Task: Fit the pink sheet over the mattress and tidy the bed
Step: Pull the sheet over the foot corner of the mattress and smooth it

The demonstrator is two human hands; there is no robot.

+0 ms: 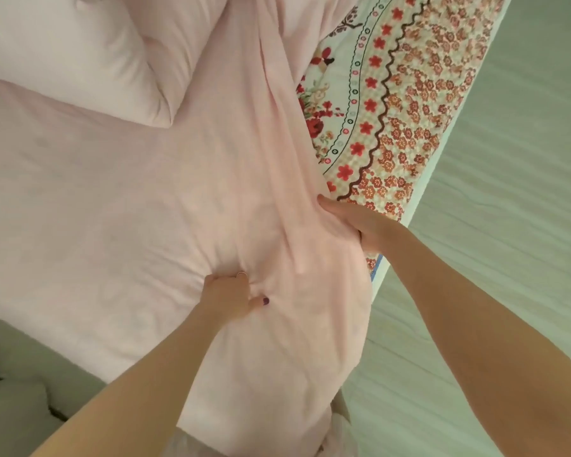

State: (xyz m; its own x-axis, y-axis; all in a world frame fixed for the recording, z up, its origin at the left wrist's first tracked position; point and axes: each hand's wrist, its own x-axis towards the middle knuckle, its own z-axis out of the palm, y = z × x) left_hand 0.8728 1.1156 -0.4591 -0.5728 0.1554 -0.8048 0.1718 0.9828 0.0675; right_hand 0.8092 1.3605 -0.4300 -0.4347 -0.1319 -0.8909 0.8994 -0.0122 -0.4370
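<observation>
From the head view, the pink sheet (119, 192) lies over most of the mattress (409, 103), but not its right margin, where a floral-patterned strip is still bare from the top of the picture down to the near corner. The sheet's loose edge is gathered into a long ridge of folds running from the person's hands up and away toward the top of the frame, roughly parallel to the mattress's right side, so the uncovered strip lies to the right of that ridge. The right hand (350, 222) is the nearer one to that strip: its fingers are curled into the fold right at the boundary between pink fabric and floral pattern, gripping it. The left hand (231, 291) sits lower and further in, on the covered part, fingers and thumb bunching a pinch of sheet. Judging from this, the coming pull should go rightward and down over the mattress edge, led by the right hand. A pale pink pillow (80, 57) rests on the sheet at upper left, well apart from both hands, and may drag a little on the fabric. Grey wood-look floor (508, 225) lies to the right, and a grey tufted surface (17, 390) shows at lower left.
</observation>
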